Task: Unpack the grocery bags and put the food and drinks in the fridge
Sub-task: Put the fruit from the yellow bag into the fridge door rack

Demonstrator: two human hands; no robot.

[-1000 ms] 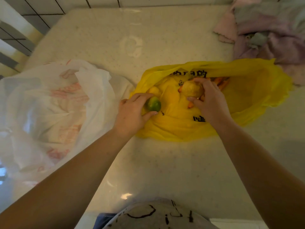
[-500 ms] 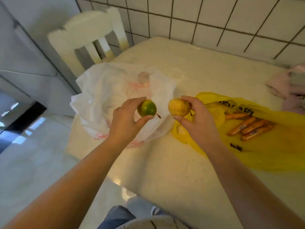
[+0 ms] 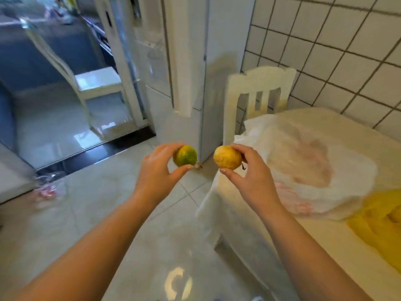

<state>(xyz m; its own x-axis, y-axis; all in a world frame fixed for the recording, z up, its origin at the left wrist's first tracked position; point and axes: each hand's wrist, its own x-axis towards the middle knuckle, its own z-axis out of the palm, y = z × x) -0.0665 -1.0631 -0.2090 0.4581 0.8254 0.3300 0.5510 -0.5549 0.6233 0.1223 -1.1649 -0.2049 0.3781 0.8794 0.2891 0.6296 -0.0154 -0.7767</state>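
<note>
Now, what I see from the head camera, placed against the white fridge:

Left hand (image 3: 157,173): I have it raised over the floor in front of the fridge (image 3: 188,68), fingers and thumb curled round a green round fruit (image 3: 185,155).

Right hand (image 3: 249,177): it grips a yellow round fruit (image 3: 227,157) between thumb and fingers, just right of the green one, the two fruits near but apart.

Fridge: white and tall, standing beyond both fruits; I cannot tell whether its door is open.

Chair (image 3: 258,88): white, just right of the fridge, against the tiled wall (image 3: 325,51).

Table (image 3: 325,246): right of the fridge, past the chair.

White plastic bag (image 3: 303,161): crumpled on the table, near the chair.

Yellow plastic bag (image 3: 382,224): on the table too, farther from the fridge than the white one.
</note>
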